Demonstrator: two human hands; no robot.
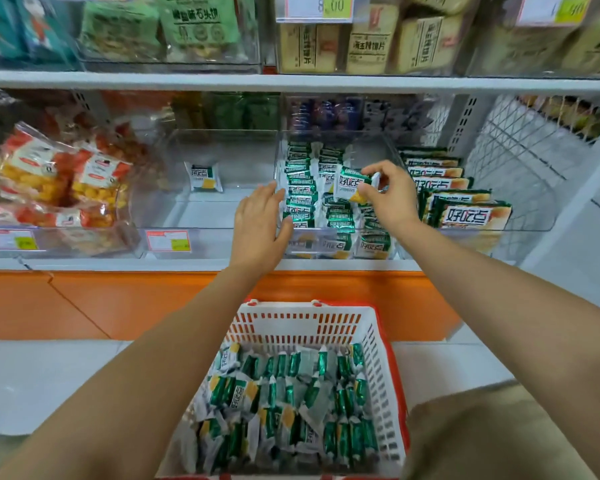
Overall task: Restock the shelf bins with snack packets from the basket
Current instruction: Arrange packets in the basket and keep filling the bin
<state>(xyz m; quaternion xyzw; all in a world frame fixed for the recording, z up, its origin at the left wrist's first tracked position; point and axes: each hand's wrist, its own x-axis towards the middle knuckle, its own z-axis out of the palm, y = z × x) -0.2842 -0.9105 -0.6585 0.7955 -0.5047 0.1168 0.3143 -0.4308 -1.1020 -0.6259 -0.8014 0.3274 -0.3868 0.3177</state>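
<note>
Pinching 好吃点 packet (353,184), right hand (392,197), over bin (305,241)

Head view, down onto shelf bins (201,213)

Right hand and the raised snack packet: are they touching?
Touching. The head view shows the right hand pinching the raised snack packet by its right edge between thumb and fingers.

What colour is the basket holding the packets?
The basket is white with a red rim; head view.
</note>
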